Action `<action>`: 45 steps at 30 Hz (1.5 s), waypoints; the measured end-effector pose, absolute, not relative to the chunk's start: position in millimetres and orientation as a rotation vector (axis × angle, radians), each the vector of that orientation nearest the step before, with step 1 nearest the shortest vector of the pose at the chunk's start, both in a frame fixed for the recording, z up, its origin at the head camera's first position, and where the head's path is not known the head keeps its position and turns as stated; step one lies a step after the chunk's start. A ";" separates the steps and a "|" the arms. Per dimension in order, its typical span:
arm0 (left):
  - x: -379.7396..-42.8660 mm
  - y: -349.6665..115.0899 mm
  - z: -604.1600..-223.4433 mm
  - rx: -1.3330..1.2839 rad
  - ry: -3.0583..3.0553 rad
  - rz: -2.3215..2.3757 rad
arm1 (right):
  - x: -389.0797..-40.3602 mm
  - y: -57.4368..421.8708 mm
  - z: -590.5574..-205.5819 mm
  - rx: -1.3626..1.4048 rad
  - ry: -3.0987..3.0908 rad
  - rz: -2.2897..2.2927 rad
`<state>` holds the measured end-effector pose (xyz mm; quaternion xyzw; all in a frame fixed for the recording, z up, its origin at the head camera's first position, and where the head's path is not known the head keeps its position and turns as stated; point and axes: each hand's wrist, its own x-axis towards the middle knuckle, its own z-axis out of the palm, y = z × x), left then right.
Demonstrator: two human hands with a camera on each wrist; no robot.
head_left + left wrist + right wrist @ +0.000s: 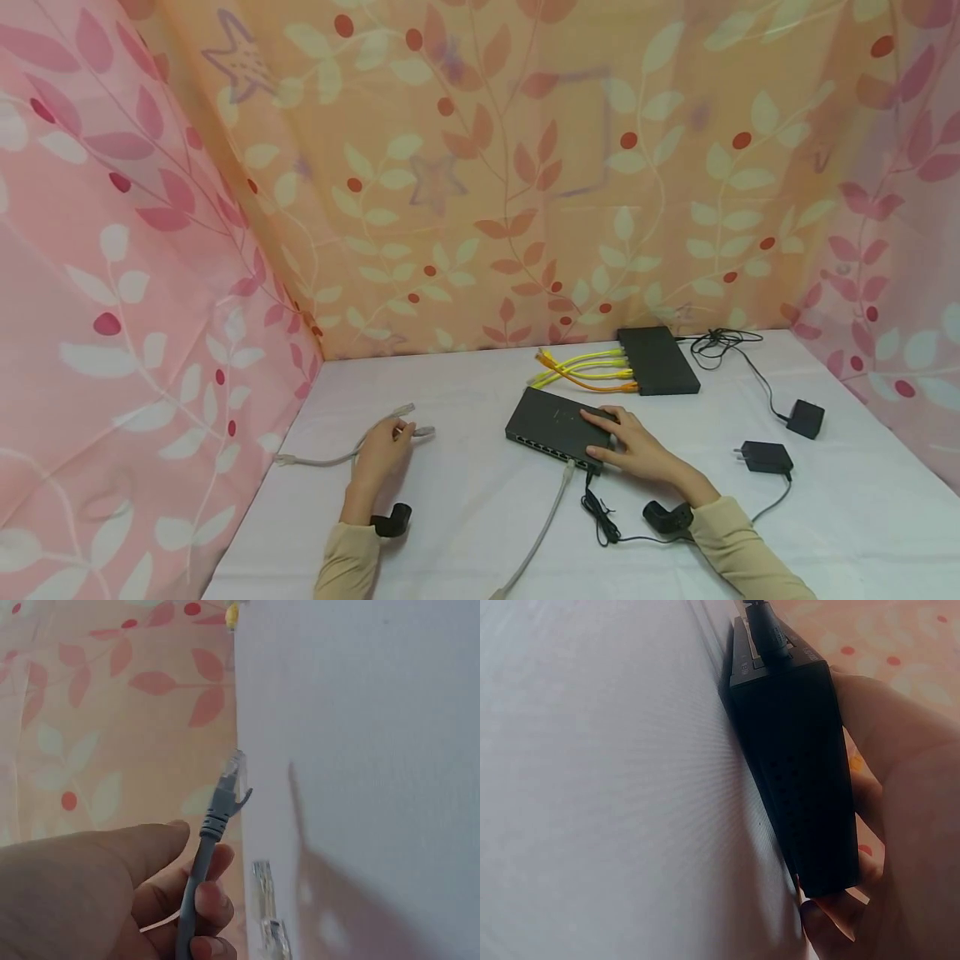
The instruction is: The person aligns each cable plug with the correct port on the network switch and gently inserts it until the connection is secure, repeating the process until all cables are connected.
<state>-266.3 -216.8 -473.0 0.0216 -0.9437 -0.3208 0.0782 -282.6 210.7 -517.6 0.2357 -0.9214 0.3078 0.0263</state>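
My left hand holds a grey network cable in curled fingers, its clear plug pointing up past the fingertips in the left wrist view. More grey cable lies to the left on the table, and another clear plug shows beside the hand. My right hand grips the right end of a black network switch, thumb near the port side and fingers over the top. A grey cable and a black power plug sit in its front ports.
Behind the switch, a second black box has yellow cables and an orange cable plugged in. Two black power adapters lie at the right. A bundled black cord lies before the switch. Patterned cloth surrounds the table.
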 end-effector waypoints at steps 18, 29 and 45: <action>-250.8 -180.1 -446.4 -0.111 -2.856 -0.783 | -280.9 211.3 -514.3 0.746 -2.842 0.934; -240.8 -151.4 -438.5 -0.159 -2.870 -0.702 | -282.7 211.8 -515.2 0.742 -2.868 0.953; -222.9 -102.4 -436.4 -0.172 -2.941 -0.530 | -280.9 211.0 -511.8 0.746 -2.864 0.973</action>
